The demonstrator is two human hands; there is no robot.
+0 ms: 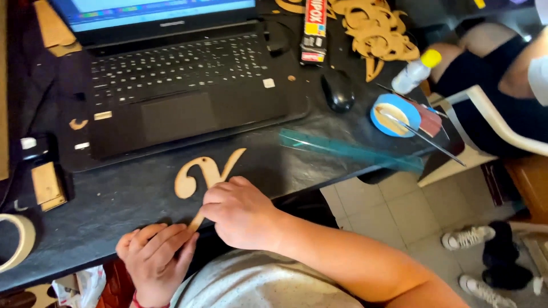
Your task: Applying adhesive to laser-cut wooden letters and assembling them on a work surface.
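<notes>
A thin wooden cut-out letter [201,174] lies on the dark desk [125,199] in front of a black laptop [177,85]. My right hand [240,211] is closed over the letter's lower stem, pressing it at the desk's near edge. My left hand [157,251] sits just below, fingers pinching the bottom tip of the same stem. The stem's lower part is hidden under both hands.
A black mouse [338,90], a blue tape roll [394,114] with metal tweezers, a green ruler [354,151], a glue bottle [415,71], more wooden cut-outs [377,28], and a masking tape roll [17,242] lie around. Another person sits on a white chair [502,125] at right.
</notes>
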